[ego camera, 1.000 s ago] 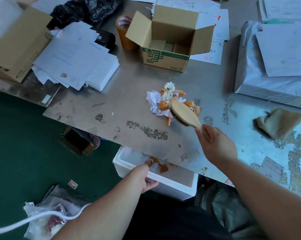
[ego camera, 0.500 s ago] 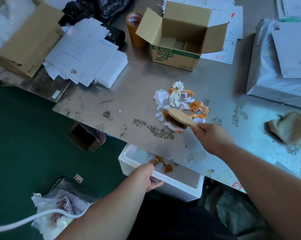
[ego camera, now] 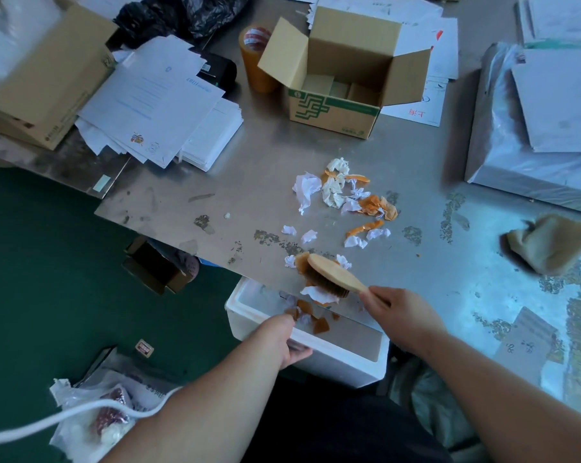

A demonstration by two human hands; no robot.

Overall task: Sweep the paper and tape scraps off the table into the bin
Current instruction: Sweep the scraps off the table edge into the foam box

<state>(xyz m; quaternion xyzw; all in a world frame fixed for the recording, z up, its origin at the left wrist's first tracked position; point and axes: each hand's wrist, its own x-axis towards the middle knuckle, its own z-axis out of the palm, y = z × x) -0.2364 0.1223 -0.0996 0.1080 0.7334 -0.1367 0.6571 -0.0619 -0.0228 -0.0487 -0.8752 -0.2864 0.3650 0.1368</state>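
Observation:
Crumpled white paper and orange tape scraps lie in a loose pile mid-table, with smaller bits trailing toward the near edge. My right hand grips the handle of a wooden brush, whose bristles press a few scraps at the metal table's front edge. Just below that edge is a white foam bin holding several scraps. My left hand grasps the bin's near rim.
An open cardboard box and a tape roll stand behind the pile. Paper stacks lie at left, a wrapped parcel at right, a tan cloth near the right edge. Green floor with a plastic bag lies below.
The brush has swept from the pile toward me to the table's front edge, dragging some scraps along and leaving a trail. The left hand stays on the bin.

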